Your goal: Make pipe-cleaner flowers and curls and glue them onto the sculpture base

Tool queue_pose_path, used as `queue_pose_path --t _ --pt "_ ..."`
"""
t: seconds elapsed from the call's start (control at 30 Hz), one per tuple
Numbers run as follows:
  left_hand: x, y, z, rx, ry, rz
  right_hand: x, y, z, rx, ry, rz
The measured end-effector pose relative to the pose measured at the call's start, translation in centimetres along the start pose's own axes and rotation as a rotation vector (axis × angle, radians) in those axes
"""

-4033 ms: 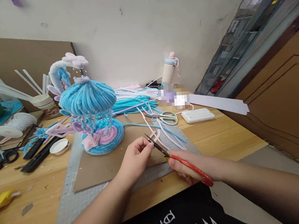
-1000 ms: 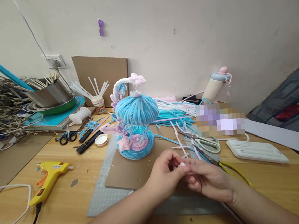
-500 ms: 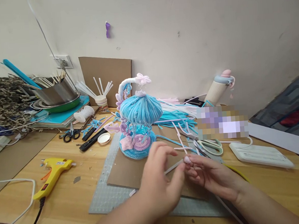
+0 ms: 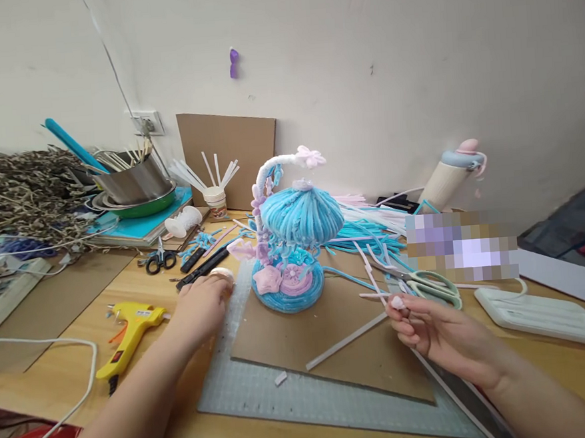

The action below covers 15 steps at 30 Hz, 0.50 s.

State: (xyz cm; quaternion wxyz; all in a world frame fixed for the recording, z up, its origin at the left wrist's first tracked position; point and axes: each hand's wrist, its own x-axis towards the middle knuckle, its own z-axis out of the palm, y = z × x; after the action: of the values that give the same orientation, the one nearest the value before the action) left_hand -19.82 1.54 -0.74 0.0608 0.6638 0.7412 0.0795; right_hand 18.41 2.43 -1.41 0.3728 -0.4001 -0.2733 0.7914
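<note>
A fuzzy blue-and-pink craft [image 4: 302, 215] stands mid-frame, seemingly largely assembled, its canopy, arched stem and base joined. A small pale piece [image 4: 397, 302], right of centre, remains separate, pinched in my right hand [image 4: 454, 344]. Left of centre, my left hand [image 4: 199, 312] covers part of a round lid [image 4: 223, 272]; whether its fingers grip, I can't tell. The glue gun [image 4: 130, 337], lower left, has an unreadable label [image 4: 143, 313].
</note>
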Motion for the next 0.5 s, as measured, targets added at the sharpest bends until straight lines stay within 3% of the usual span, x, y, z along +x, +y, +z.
queue_pose_path --t 0.1,0.27,0.37,0.5 --pt "1.6 -0.7 -1.7 -0.011 -0.043 -0.055 0.2 0.0 -0.1 -0.011 0.003 -0.009" --pt "8.6 -3.9 -4.6 -0.035 -0.002 -0.226 0.3 0.2 -0.2 -0.001 -0.017 0.016" --pt "12.4 -5.3 -4.6 -0.077 0.018 -0.237 0.3 0.5 -0.2 0.002 -0.037 0.020" --pt "14.7 -6.4 -3.0 -0.157 0.001 -0.242 0.5 0.8 -0.3 -0.011 -0.029 0.048"
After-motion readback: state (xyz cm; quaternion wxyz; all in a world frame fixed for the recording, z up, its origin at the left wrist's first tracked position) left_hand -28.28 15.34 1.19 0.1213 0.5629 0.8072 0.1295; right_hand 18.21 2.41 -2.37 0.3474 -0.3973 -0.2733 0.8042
